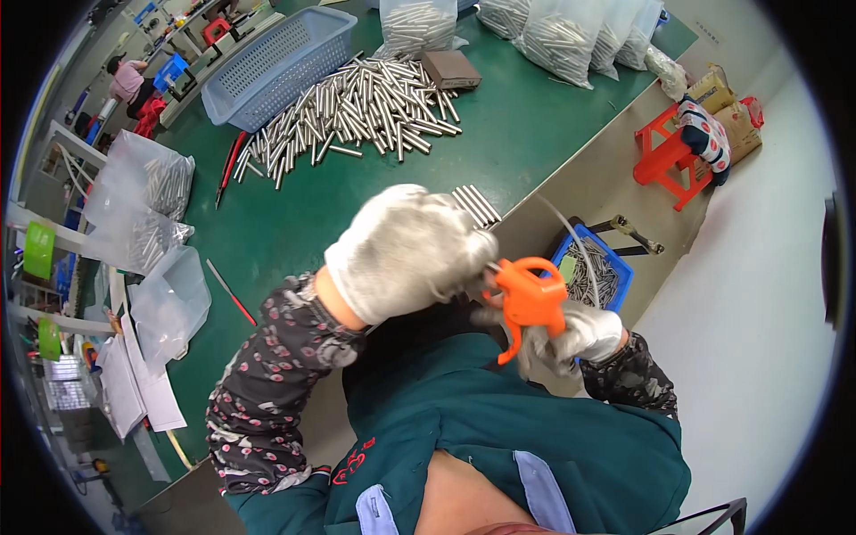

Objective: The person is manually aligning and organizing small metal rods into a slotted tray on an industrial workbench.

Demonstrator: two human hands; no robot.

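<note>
My left hand (406, 254), in a soiled white glove, is closed over the front edge of the green table. Whatever its fingers hold is hidden. My right hand (575, 337), gloved too, grips an orange air blow gun (532, 294) with its front end close to the left hand's fingertips. A pale hose (575, 234) runs beside the gun. Just beyond the left hand, a short row of metal pins (475, 205) lies side by side at the table edge. Farther back spreads a big heap of loose metal pins (357, 111).
A blue-grey basket (281, 67) and a brown block (450, 69) border the heap. Clear bags of pins (560, 40) stand at the back; more bags (165, 183) are left. A blue crate (620, 267) sits low right, near a red stool (664, 156). Another person (131, 85) is far left.
</note>
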